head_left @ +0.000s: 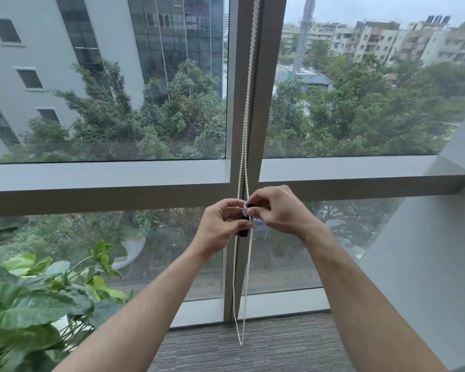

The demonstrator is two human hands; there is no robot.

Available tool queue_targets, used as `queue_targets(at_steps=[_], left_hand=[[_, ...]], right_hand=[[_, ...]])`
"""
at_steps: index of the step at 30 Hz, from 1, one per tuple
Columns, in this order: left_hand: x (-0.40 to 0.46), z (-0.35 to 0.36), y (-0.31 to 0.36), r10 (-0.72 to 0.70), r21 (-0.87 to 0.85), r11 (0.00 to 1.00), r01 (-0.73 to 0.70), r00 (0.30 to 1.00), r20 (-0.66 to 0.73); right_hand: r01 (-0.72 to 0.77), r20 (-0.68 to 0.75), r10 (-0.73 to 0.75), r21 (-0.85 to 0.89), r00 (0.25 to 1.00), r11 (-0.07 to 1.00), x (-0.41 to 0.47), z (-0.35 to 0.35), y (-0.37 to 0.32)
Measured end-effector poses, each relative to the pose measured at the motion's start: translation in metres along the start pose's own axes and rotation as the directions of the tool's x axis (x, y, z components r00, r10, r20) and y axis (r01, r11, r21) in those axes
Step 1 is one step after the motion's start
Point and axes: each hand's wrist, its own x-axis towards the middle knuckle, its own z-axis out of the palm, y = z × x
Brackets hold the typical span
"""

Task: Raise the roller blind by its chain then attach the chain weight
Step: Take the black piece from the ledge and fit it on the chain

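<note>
Both hands are meeting at frame centre w/ the chain (246,146) running down from 12 o'clock. Left hand (220,226) is gripping the dark chain weight (243,232); right hand (275,210) is pinching its white cap onto the beads. Risk, prob.: beads slipping out if the cap isn't seated, weight dropping.

Two hands were in view: the left hand (220,224) and the right hand (277,210), both at one small dark chain weight (243,232) with a pale cap. One white bead chain (249,103) hung as a loop, showing two strands down the one vertical window mullion (238,116). Four glass panes were visible, two above and two below one horizontal frame rail (105,183). One leafy potted plant (32,299) stood near left. One grey carpet (253,347) covered the near floor.
</note>
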Motion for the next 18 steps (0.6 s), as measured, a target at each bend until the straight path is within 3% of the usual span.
queue_targets(at_steps=[13,18], left_hand=[[0.000,0.007,-0.003,-0.005,0.030,1.000,0.007,0.996,-0.090],[-0.001,0.005,-0.004,-0.013,0.000,1.000,0.013,0.992,-0.122]], right_hand=[[-0.078,-0.152,0.068,-0.057,0.986,0.995,-0.004,0.019,0.001],[-0.102,-0.137,0.118,0.119,0.983,0.988,-0.005,0.025,0.004]])
